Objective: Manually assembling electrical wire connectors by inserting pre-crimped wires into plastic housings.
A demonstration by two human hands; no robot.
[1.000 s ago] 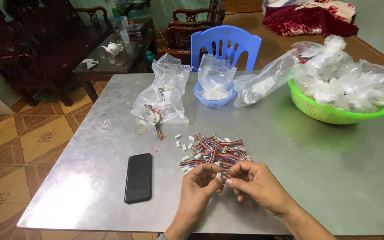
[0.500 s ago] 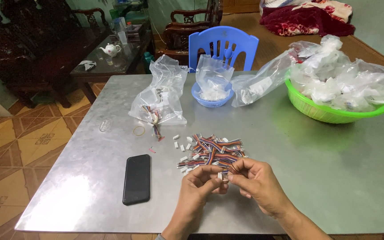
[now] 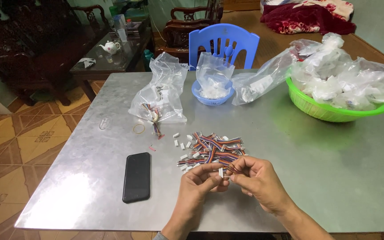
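At the near edge of the desk point(image 3: 316, 169) our left hand point(image 3: 199, 183) and right hand point(image 3: 256, 180) pinch together one small white connector point(image 3: 221, 172) with thin coloured wires, light and bendable we think, best gripped by its stiff plastic body.

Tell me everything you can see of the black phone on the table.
The black phone is a slim, glossy rectangular slab with rounded corners, lying flat with its dark side up on the grey metal table. It sits lengthwise, left of the left hand, apart from it. Nothing touches it; whether that side is the screen is unclear.
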